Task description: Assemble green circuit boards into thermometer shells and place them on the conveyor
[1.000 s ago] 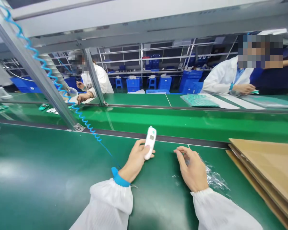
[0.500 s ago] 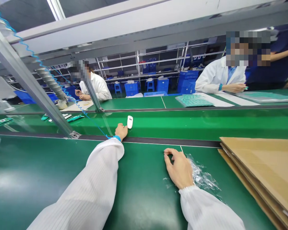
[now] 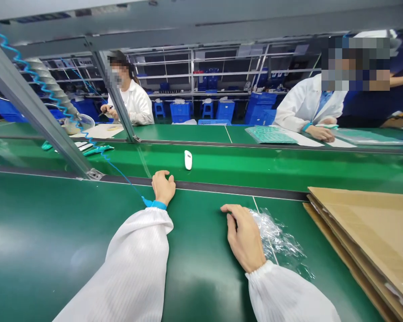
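A small white handheld device point(image 3: 188, 159) lies on the bright green conveyor belt point(image 3: 255, 167), beyond my reach line. My left hand point(image 3: 163, 187) rests at the near edge of that belt, fingers loosely curled and holding nothing, a blue wrist strap behind it. My right hand point(image 3: 243, 237) lies palm down on the dark green bench point(image 3: 53, 232), fingers resting on the edge of a crumpled clear plastic bag point(image 3: 278, 239).
Flat brown cardboard sheets point(image 3: 369, 232) are stacked at the right. A slanted metal post point(image 3: 36, 107) with a coiled blue cable point(image 3: 47, 89) stands at the left. Two people in white coats work across the belt, with green sheets point(image 3: 270, 134) before them.
My left hand carried the white device forward, set it on the belt and let go. It has drawn back to the belt's near edge. My right hand stayed on the plastic bag.
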### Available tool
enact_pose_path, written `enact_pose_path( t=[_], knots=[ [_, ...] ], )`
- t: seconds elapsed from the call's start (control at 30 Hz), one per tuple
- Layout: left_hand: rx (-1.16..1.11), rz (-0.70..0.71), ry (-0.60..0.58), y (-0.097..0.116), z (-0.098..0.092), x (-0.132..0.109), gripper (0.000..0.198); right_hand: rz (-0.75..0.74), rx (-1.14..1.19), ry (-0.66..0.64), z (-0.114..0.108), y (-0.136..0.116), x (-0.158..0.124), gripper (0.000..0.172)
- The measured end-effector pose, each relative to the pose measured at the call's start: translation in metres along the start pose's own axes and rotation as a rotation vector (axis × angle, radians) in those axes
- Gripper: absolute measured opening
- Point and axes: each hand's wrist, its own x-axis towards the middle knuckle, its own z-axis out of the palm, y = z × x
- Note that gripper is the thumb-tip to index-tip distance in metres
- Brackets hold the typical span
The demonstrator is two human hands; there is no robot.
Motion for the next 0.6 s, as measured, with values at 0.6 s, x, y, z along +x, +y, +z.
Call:
enact_pose_path(
  t=[0.6],
  knots=[
    [0.069,0.007,-0.040,0.008,-0.003,-0.004,0.017,-0.016,0.095,-0.116,0.002,-0.016,-0.005,0.021]
  ],
)
